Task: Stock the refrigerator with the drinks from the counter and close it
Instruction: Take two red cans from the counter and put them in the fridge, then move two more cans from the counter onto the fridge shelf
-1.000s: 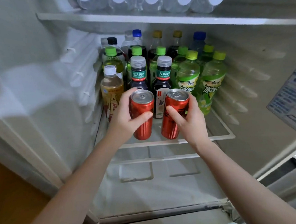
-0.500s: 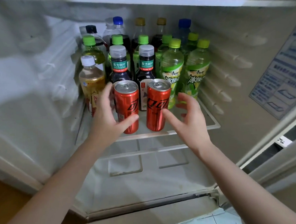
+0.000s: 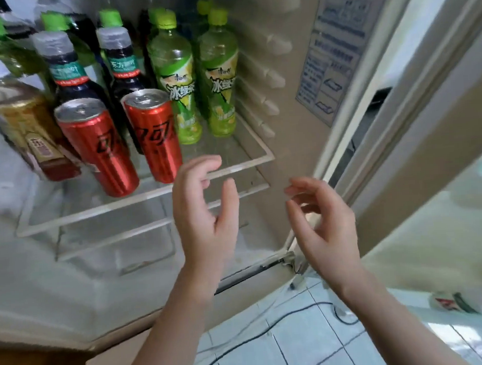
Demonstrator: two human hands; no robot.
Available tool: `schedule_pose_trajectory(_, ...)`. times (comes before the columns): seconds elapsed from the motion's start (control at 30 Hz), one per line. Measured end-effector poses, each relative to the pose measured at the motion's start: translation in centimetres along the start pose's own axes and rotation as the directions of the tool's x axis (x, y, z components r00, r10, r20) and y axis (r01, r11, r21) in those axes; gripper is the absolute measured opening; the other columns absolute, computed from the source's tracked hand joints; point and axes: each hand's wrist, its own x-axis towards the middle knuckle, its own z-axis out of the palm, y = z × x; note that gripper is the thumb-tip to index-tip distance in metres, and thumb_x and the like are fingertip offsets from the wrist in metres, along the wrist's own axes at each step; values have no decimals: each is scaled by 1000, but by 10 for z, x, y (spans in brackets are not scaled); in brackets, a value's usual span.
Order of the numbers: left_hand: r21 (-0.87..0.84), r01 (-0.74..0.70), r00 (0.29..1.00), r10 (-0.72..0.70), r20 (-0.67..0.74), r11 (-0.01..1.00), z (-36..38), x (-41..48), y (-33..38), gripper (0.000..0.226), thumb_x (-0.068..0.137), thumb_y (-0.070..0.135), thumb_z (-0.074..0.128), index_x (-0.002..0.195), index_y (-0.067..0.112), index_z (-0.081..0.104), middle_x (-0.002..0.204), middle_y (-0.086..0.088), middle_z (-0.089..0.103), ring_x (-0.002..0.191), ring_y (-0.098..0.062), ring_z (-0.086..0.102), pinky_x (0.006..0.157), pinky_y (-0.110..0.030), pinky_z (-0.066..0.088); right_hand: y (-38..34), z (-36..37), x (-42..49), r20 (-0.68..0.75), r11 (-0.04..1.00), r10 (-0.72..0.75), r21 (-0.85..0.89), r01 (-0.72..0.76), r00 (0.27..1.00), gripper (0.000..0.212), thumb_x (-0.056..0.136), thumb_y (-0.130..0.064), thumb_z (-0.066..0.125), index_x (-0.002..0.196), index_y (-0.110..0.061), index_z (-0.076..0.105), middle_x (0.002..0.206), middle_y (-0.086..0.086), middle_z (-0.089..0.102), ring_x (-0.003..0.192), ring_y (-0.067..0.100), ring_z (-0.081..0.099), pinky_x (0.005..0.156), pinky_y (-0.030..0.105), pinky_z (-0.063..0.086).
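Head view. Left hand (image 3: 205, 212) and right hand (image 3: 323, 228): fingers loosely curled, gripping nothing, hands apart. Two red cans (image 3: 155, 133) stand upright on the glass shelf (image 3: 96, 212), up-left of the left fingertips, not touching them. Green tea bottles (image 3: 176, 82) stand above those fingertips.

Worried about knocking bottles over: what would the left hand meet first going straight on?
The left hand would likely reach the right green tea bottle first, across bare shelf; depth is unclear.
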Motion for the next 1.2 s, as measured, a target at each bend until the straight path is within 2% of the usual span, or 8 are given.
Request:
schedule_pose_trajectory(0.13, -89, 122, 966, -98, 239, 989, 43, -52, 32, 13, 91, 15, 51, 98, 12, 61, 97, 1, 64, 93, -15, 61, 79, -35, 50, 16, -61, -47, -70, 991, 27, -126, -36, 997, 24, 85, -12, 57, 108, -13, 61, 97, -8, 64, 86, 2, 60, 78, 18, 47)
schedule_pose_trajectory(0.23, -143, 221, 864, -126, 488, 965, 66, -93, 65, 14, 91, 20, 51, 96, 14, 63, 90, 9, 63, 87, -8, 60, 77, -26, 49, 27, -107, -92, -134, 967, 95, -224, -123, 986, 23, 85, -16, 55, 107, -18, 60, 98, -13, 64, 86, 1, 60, 77, 14, 45)
schedule_pose_trajectory(0.37, -49, 387, 551, -189, 813, 921, 83, -162, 105, 11, 89, 30, 54, 96, 31, 61, 98, 22, 60, 90, 3, 58, 73, -16, 46, 44, -163, -176, -293, 898, 275, -264, -353, 916, 24, 85, -15, 58, 102, -32, 58, 92, -22, 63, 86, 2, 60, 72, 12, 44)
schedule_pose_trajectory(0.47, 74, 454, 293, -227, 929, 888, 90, -226, 127, 8, 91, 30, 57, 90, 38, 59, 94, 26, 60, 85, 5, 58, 73, -18, 47, 57, -199, -259, -345, 791, 467, -249, -559, 814, 24, 86, -13, 61, 98, -33, 58, 87, -20, 64, 82, 0, 60, 69, 21, 49)
schedule_pose_trajectory(0.67, 373, 324, -161, -338, 927, 869, 67, -391, 164, 10, 93, 31, 56, 102, 28, 58, 106, 10, 63, 88, -3, 57, 75, -20, 41, 61, -261, -472, -338, 395, 837, -170, -903, 430, 15, 89, -24, 59, 102, -28, 61, 85, -17, 62, 74, -6, 58, 62, 10, 40)
schedule_pose_trajectory(0.87, 442, -7, -552, -373, 746, 897, 5, -526, 203, 22, 94, 33, 52, 110, 21, 61, 112, 3, 63, 97, -10, 53, 82, -20, 37, 29, -268, -685, -366, -37, 922, 234, -971, -124, 11, 87, -13, 58, 96, -11, 65, 84, 3, 67, 80, 23, 66, 70, 28, 44)
schedule_pose_trajectory(1.0, 350, -172, -674, -369, 640, 921, -19, -580, 236, 22, 95, 38, 49, 107, 24, 61, 112, 4, 64, 93, -8, 52, 76, -19, 34, -1, -251, -787, -287, -230, 868, 492, -840, -406, 15, 88, -9, 52, 79, -6, 64, 68, 4, 61, 64, 21, 59, 50, 23, 31)
schedule_pose_trajectory(1.2, 104, -317, -806, -326, 495, 943, 10, -644, 291, 14, 93, 34, 52, 91, 22, 57, 91, 2, 62, 83, -14, 56, 78, -24, 45, -23, -238, -880, -148, -316, 743, 782, -537, -653, 21, 90, -14, 51, 74, -5, 62, 73, 13, 65, 64, 25, 57, 51, 25, 34)
